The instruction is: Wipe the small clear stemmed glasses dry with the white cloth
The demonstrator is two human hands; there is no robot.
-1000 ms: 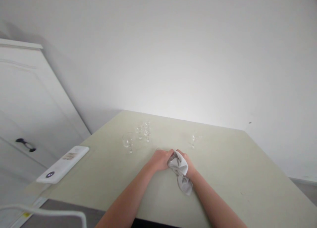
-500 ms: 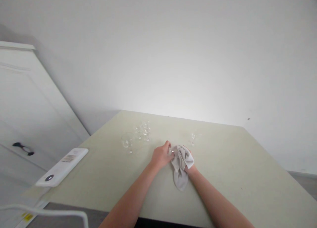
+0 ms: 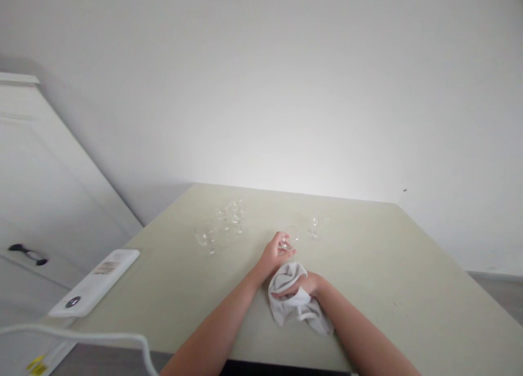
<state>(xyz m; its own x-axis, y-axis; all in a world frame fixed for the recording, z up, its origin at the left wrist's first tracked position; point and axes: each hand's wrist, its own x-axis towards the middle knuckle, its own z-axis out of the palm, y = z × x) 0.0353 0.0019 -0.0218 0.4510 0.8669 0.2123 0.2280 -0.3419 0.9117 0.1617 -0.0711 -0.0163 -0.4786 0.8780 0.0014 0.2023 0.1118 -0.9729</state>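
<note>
My left hand (image 3: 274, 253) is closed round the stem of a small clear stemmed glass (image 3: 291, 235), held out over the pale table (image 3: 408, 278) next to another clear glass (image 3: 314, 226). My right hand (image 3: 304, 285) is closed on a crumpled grey-white cloth (image 3: 294, 305) that rests on the table just behind the left hand. A group of several clear stemmed glasses (image 3: 232, 215) stands at the back left, and one wider glass (image 3: 205, 237) stands a little in front of them.
A white flat device (image 3: 93, 282) with a dark round button lies at the table's left edge. A white cabinet (image 3: 41, 201) with a dark handle stands on the left. A white curved rail (image 3: 81, 338) crosses the lower left corner. A white wall rises behind.
My right hand has drawn back toward me with the cloth, off the glass. My left hand has carried the glass forward and to the right, toward the lone glass.
</note>
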